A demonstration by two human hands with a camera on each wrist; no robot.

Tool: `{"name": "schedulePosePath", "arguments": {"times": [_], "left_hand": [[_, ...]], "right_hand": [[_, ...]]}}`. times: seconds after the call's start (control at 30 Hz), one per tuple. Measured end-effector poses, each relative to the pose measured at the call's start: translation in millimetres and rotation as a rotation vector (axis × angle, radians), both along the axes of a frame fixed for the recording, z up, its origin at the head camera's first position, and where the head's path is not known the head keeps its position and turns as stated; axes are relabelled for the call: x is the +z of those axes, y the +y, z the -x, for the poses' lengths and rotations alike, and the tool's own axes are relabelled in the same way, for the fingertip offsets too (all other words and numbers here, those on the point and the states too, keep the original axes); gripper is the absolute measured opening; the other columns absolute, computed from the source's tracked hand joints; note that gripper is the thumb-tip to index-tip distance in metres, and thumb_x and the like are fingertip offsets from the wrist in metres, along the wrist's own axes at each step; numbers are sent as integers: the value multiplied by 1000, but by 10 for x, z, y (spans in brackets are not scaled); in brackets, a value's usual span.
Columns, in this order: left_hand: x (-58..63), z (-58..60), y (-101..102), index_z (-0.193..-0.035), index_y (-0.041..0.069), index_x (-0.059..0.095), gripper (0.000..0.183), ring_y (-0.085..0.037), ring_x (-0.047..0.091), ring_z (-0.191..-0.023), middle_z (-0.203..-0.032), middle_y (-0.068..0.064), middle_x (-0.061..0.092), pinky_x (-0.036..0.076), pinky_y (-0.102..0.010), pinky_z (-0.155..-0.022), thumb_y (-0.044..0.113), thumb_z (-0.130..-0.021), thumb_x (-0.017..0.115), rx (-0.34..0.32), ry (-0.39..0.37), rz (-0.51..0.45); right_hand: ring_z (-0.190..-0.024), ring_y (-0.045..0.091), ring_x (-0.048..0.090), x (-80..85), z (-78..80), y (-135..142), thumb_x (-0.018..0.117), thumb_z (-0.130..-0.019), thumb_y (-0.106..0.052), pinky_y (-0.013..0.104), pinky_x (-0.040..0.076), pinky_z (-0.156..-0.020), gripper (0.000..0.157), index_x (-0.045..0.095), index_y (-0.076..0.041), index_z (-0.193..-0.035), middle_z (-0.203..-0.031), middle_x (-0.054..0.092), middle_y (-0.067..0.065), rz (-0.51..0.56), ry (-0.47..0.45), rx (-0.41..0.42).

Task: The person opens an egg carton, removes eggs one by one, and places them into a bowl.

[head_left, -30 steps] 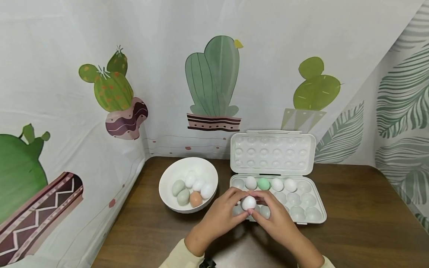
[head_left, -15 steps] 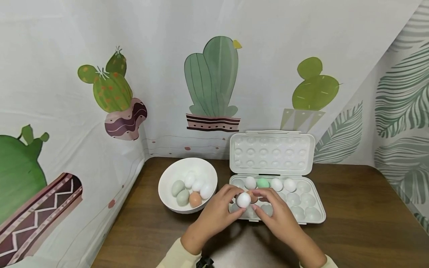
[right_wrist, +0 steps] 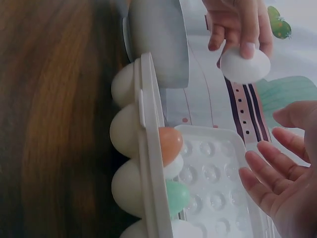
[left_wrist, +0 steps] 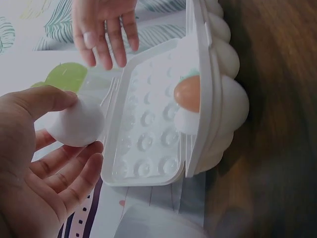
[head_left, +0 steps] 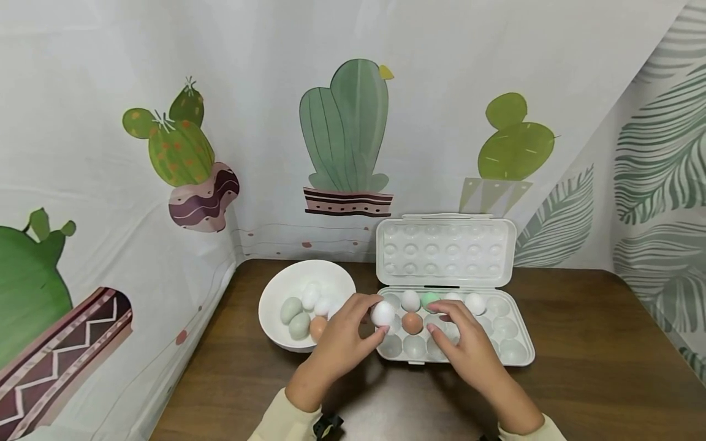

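Note:
In the head view my left hand pinches a white egg between thumb and fingers, over the left end of the open egg carton. A brown egg sits in the carton's middle row. Above the carton's front and middle cups, my right hand holds nothing, its thumb and fingers spread apart. The right wrist view also shows that hand with loose fingers. Along the back row stand a green egg and several white eggs, partly behind the right fingers.
A white bowl with several eggs, white, pale green and brown, stands left of the carton; my left hand covers part of it. The carton's lid leans back near a printed cloth. Everything stands on a brown wooden table.
My left hand has moved left with the white egg. My right hand has let go of the brown egg, now in a middle-row cup, and drawn off to the right.

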State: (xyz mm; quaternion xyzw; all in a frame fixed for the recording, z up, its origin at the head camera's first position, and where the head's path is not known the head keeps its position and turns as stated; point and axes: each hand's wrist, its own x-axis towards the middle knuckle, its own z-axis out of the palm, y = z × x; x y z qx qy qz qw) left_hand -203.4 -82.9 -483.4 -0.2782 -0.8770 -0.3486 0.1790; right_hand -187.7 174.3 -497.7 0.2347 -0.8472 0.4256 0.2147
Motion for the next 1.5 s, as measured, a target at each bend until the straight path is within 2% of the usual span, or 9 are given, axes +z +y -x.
{"name": "schedulePosePath", "arguments": {"times": [0.23,0.4,0.7,0.87,0.93,1.07,1.3,1.37,1.5], "left_hand": [[-25,51,-91,-128,16,62,44,-10,61,-86,-114,3,62,54,-23,-75,25,-88,78,72,9,20],[-2,71,-147,-129,21,63,45,-12,63,-83,-113,3,63,52,-22,-70,29,-87,78,146,26,36],[6,141,-244,-134,18,64,51,-17,66,-99,-116,-4,64,56,-29,-79,24,-85,79,168,17,13],[4,171,-300,-135,18,65,51,-17,66,-92,-115,-6,64,55,-29,-75,24,-85,78,216,-14,8],[3,182,-320,-135,18,65,51,-17,65,-89,-114,-6,64,55,-29,-75,23,-85,78,232,-27,4],[-3,202,-356,-134,16,65,51,-18,65,-88,-114,-7,64,55,-29,-74,22,-85,78,255,-52,-5],[-38,228,-404,-129,14,67,48,-20,65,-84,-111,-9,64,55,-33,-74,19,-83,78,319,-94,7],[-37,231,-408,-128,13,67,47,-21,66,-84,-111,-10,64,55,-35,-75,19,-83,78,331,-118,1],[-45,250,-422,-125,12,67,44,-21,67,-85,-110,-11,64,54,-37,-75,19,-83,77,356,-168,2]], "right_hand": [[-113,8,59,-5,22,37,73,-88,-1,12,46,-95,37,66,-12,-123,-122,64,-2,26,20,-67],[-113,8,59,-24,59,90,72,-89,-1,11,44,-95,36,66,-13,-122,-121,64,-1,35,5,-103],[-110,7,57,-163,185,218,70,-89,0,10,43,-94,31,67,-8,-119,-118,65,4,46,-15,-173],[-111,5,56,-239,253,288,70,-90,-1,8,42,-94,31,68,-9,-119,-119,64,6,53,-37,-217],[-112,4,55,-271,276,312,70,-89,-1,12,43,-94,31,68,-9,-119,-120,64,7,51,-39,-234],[-114,11,55,-335,314,355,71,-88,1,21,43,-93,31,67,-6,-118,-122,64,9,44,-31,-255],[-120,29,56,-398,344,424,72,-87,-1,8,30,-100,37,64,-5,-123,-128,60,13,5,-48,-306],[-123,35,54,-411,351,441,72,-86,-2,17,33,-105,39,63,-4,-125,-130,59,16,-14,-50,-321],[-125,42,51,-434,368,475,73,-85,-2,47,38,-104,45,60,-1,-128,-132,56,22,-53,-51,-350]]}}
